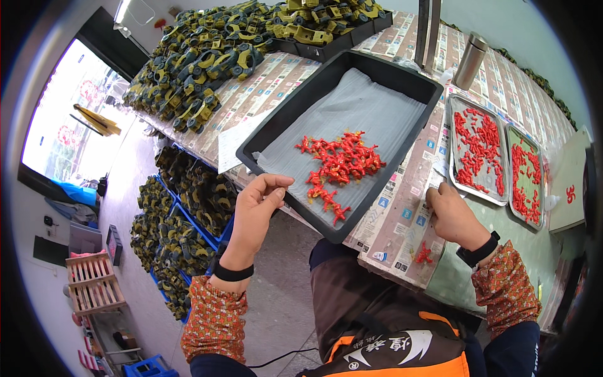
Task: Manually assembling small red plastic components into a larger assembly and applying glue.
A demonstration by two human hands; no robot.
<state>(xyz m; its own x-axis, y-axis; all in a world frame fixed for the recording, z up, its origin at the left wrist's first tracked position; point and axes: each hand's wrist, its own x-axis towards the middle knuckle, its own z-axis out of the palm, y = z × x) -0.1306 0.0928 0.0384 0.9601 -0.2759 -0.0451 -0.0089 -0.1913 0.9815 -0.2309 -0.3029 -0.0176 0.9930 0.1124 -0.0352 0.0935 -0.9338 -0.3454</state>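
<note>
My left hand [252, 210] is at the near left rim of a black tray [264, 133], thumb and forefinger pinched together; what is between them, if anything, is too small to make out. A pile of small red figure-like pieces with yellow-green bits [342, 160] lies in the tray on a grey liner sheet [361, 94]. To the tray's right, my right hand [457, 217] is closed low over the table, its curled fingers hiding anything they hold. One loose red piece [424, 252] rests on the table just below that hand.
Two metal trays of small red parts, a larger one [461, 182] and a smaller one [532, 218], stand at the right. Behind them is a steel flask [470, 61]. Yellow-and-dark toy vehicle bodies [210, 53] heap up at the back left; more fill blue crates [227, 227] below.
</note>
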